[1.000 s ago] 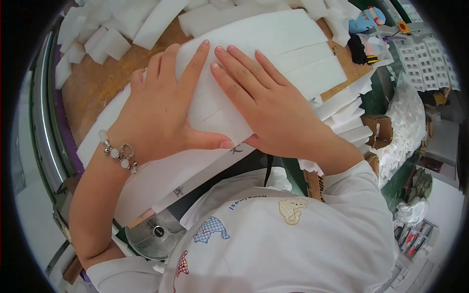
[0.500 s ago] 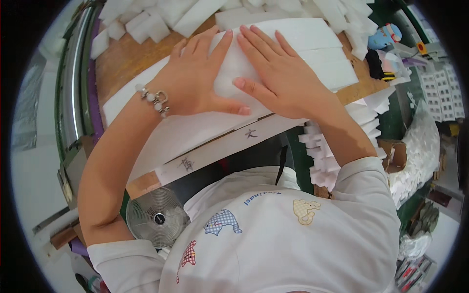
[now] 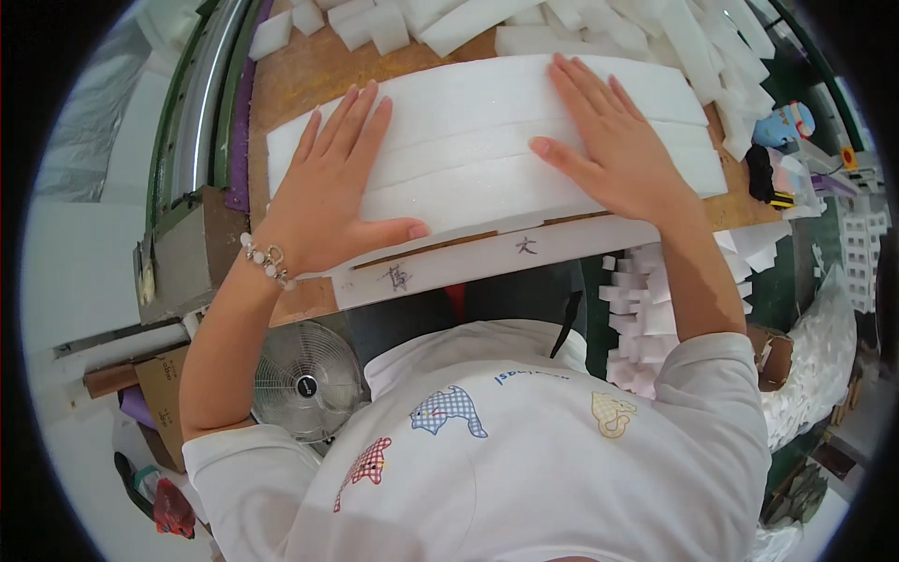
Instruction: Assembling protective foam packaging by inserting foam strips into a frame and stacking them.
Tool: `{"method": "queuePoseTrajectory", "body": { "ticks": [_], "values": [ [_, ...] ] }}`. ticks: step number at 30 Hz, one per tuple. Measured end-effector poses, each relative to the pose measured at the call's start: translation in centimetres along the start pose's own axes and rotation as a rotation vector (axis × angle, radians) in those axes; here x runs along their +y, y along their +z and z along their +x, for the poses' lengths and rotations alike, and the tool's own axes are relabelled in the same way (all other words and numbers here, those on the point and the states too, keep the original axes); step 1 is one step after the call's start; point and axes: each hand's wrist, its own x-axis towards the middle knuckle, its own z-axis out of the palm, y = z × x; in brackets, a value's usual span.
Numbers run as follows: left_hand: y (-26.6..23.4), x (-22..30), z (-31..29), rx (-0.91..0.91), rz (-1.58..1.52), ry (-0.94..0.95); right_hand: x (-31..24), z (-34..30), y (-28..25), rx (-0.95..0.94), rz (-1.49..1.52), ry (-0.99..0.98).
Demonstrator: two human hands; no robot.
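Long strips of white foam point(image 3: 468, 155) lie side by side across the wooden table point(image 3: 309, 70), close to its front edge. My left hand point(image 3: 328, 192) rests flat on the left part of the foam, fingers spread and thumb stretched to the right; a beaded bracelet circles its wrist. On the right part lies my right hand point(image 3: 623, 155), palm down, with the thumb pointing left and the fingers pointing away from me. Neither hand grips anything. A white strip with handwritten marks point(image 3: 459, 258) runs along the table's front edge.
Loose white foam blocks point(image 3: 599, 33) are heaped at the back. A metal rail point(image 3: 201, 103) borders the left side. Below left stands a round fan point(image 3: 307, 386). Stacked white foam pieces point(image 3: 641, 314) sit below right, near an open cardboard box point(image 3: 773, 356).
My hands have moved apart, the left toward the left end of the foam, the right toward the right. More of the foam strips and their seams now shows between them. The view has shifted.
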Motion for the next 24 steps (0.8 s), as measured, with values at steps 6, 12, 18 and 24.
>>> {"method": "queuePoseTrajectory", "body": {
  "ticks": [6,12,18,24],
  "values": [
    [-0.3,-1.3,-2.4,-0.005,-0.029,-0.055,4.5,-1.4,-0.3,-0.034,-0.062,0.078],
    [-0.6,-2.5,-3.5,-0.015,-0.061,-0.06,9.2,-2.7,-1.1,-0.068,-0.003,0.215],
    [-0.6,-3.7,-4.8,-0.018,-0.157,-0.086,11.6,-3.6,-0.8,-0.041,0.217,0.213],
    [0.3,-4.6,-5.5,0.011,-0.255,-0.09,11.9,-4.0,-1.1,0.004,0.456,0.173]
  ]
}}
